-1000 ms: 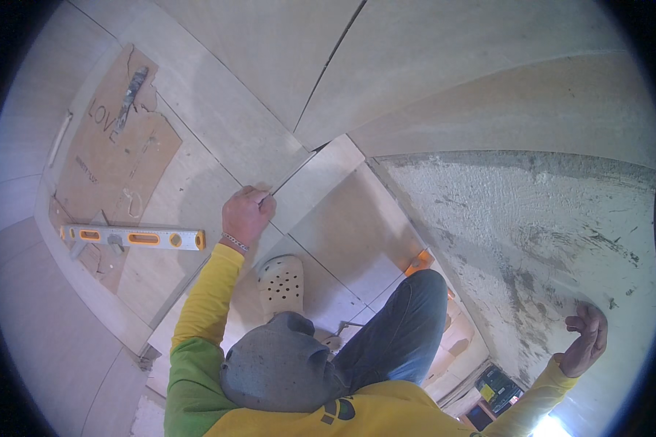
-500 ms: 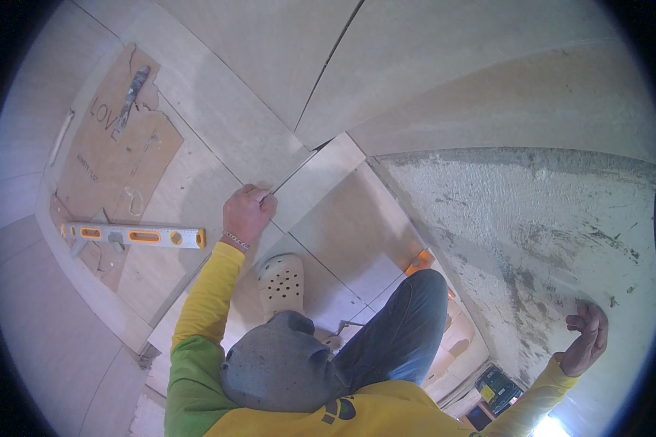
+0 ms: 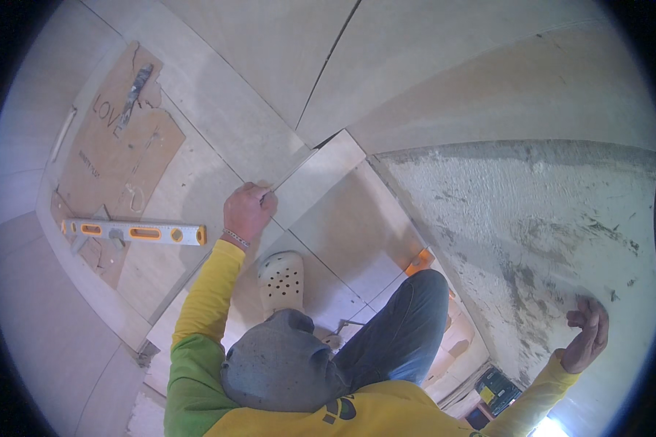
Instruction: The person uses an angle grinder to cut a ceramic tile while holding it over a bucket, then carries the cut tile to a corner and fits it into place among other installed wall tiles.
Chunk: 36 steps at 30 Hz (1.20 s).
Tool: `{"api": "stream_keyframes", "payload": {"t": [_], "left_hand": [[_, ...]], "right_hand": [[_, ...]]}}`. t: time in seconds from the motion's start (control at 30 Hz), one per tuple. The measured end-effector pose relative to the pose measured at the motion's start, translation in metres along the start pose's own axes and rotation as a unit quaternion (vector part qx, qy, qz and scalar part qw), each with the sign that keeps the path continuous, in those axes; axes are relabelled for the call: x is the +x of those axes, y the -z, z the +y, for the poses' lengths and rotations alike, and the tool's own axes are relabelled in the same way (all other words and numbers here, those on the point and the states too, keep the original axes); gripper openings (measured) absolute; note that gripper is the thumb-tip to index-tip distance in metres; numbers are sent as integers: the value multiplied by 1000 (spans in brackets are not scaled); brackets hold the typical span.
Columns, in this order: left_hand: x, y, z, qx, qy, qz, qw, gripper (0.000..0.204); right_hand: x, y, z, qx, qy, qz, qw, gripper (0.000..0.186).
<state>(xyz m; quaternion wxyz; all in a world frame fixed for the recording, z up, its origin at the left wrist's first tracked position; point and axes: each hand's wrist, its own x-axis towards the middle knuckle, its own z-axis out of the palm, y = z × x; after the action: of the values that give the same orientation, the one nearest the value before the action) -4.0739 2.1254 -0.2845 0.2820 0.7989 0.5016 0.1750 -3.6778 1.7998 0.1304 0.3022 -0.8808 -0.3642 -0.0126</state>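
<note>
My left hand (image 3: 249,213) is closed at the joint along the edge of a pale floor tile (image 3: 317,178). Its fingers are pinched together, and whatever they hold is too small to make out. Far to the right, my right hand (image 3: 589,336) is raised against the rough, unfinished wall (image 3: 517,218), its fingers loosely bent and partly apart, with nothing seen in them. Just below my left hand, a white clog (image 3: 281,280) with holes is on my foot. To the left, a spirit level (image 3: 135,231) with orange-rimmed openings lies across the tiles.
A torn brown cardboard sheet (image 3: 120,153) lies at the far left, bearing a dirty, worn tool (image 3: 136,91). An orange object (image 3: 418,262) sits by the wall's foot, beyond my bent knee (image 3: 408,328). A dark green case (image 3: 497,390) stands at the lower right.
</note>
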Motion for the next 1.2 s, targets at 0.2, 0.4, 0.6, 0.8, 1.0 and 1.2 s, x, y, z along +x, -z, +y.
{"api": "stream_keyframes", "payload": {"t": [0.2,0.4,0.6,0.8,1.0,1.2], "left_hand": [[-3,7,3,-13,14,-4,1000,15],[-7,7,-2,-31,33,53,998,20],[-17,28,-12,-47,52,138,988,26],[-48,64,-3,-133,171,128,968,28],[-96,76,-3,-150,133,96,975,37],[-129,64,6,-250,32,185,950,35]], "right_hand": [[1,-3,-2,-6,13,-1,1000,48],[2,-7,-5,-4,-1,7,1000,49],[2,-11,-11,4,10,11,1000,48],[3,-13,-16,6,19,-3,1000,46],[11,-16,-11,-16,8,12,1000,44],[12,-15,-8,4,4,15,1000,43]]}}
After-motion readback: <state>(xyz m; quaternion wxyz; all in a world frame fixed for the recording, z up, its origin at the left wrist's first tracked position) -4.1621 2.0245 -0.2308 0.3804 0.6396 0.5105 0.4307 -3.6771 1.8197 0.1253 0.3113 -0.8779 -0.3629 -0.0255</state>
